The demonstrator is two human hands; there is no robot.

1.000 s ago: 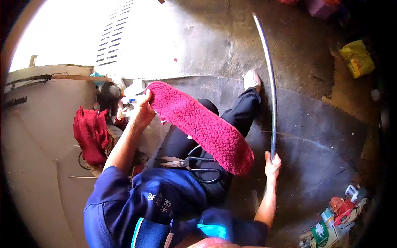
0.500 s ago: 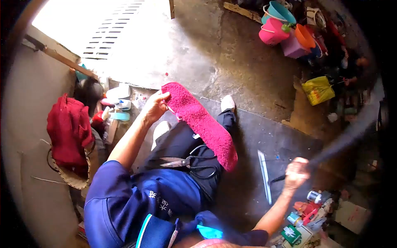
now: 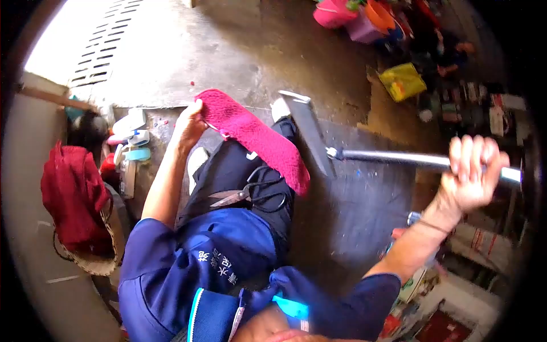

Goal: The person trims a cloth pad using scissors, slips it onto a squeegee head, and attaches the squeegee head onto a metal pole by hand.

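Your left hand [image 3: 191, 122] pinches one end of the crimson plush mop pad [image 3: 250, 134], which slants over your dark trousers [image 3: 219, 171]; whether it rests on them, I can't tell. Your right hand [image 3: 473, 174] has its fingers curled round the metal mop pole [image 3: 393, 158], and the flat mop head [image 3: 309, 131] at its end is tilted just beside the pad, apart from it. With only one end pinched, the pad could droop or slip if that grip loosens. The head appears to hang on a swivel joint [image 3: 333, 153], so a quick turn of your wrist might flip it against your shoe [image 3: 279, 108], which lies close by its upper end. Watch the scissors [image 3: 231, 197] on your lap: a shifting leg or a dragging pad could send them sliding, blades bare. The pole's other end runs toward the dark right edge, so a wide swing may catch the clutter [image 3: 478, 245] below. On your left, a wicker basket [image 3: 99, 265] with dark red cloth [image 3: 74, 194] and some plastic bottles [image 3: 130, 121] crowd your elbow; ahead to the right sit a yellow bag [image 3: 402, 81] and a pink bucket [image 3: 333, 14].
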